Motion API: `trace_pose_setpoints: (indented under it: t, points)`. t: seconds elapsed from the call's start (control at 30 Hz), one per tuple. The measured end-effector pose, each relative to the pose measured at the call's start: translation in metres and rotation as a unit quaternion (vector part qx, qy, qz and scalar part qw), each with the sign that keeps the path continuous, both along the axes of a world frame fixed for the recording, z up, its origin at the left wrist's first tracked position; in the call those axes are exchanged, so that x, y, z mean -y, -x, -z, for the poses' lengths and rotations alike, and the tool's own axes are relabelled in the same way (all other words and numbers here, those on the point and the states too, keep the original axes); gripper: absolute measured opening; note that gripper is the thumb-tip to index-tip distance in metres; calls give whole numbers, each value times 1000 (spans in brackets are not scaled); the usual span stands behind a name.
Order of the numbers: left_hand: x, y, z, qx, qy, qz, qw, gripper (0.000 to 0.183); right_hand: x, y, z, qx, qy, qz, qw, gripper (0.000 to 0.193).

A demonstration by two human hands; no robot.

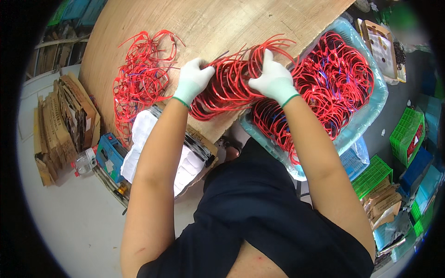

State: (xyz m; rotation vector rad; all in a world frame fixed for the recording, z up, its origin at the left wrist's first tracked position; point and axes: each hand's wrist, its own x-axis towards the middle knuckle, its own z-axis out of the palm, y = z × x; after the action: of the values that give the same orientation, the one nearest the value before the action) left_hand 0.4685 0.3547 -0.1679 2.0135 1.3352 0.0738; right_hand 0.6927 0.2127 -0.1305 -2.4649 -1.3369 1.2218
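Between my hands lies a row of thin, curved red plastic pieces (227, 85), nested closely together over the wooden table. They resemble hoops or spectacle frames, but the exact kind is unclear. My left hand (193, 79), in a white glove with a green cuff, closes on the row's left end. At the right end my right hand (274, 79), gloved alike, grips it with the thumb pointing up. A loose tangle of similar red pieces (143, 78) lies left of my left hand. Close by my right forearm, a basket lined with light-blue plastic (378, 99) holds many more, some with blue parts.
The wooden table (222, 23) reaches away from me. Below its near edge is a carton with white paper (143, 139), beside a blue crate (110, 155). Flattened cardboard (65, 120) stands on the left floor. Green crates (373, 176) and more boxes line the right.
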Motion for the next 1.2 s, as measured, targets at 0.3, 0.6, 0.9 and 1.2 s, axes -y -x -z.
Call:
trace_pose_setpoints:
  t: [0.3,0.6,0.9,1.2]
  points:
    - [-5,-7,-3,49,-106,33,993,54,26,-5,24,-73,-200,-23,977,112]
    - [76,47,28,129,160,-483,851,135,13,-11,33,-84,-189,-39,978,111]
    - [59,32,29,221,182,-238,928,84,21,1,26,-109,-174,-3,979,97]
    - [70,-24,-15,295,281,-165,898,78,75,-20,-17,-132,-173,97,971,97]
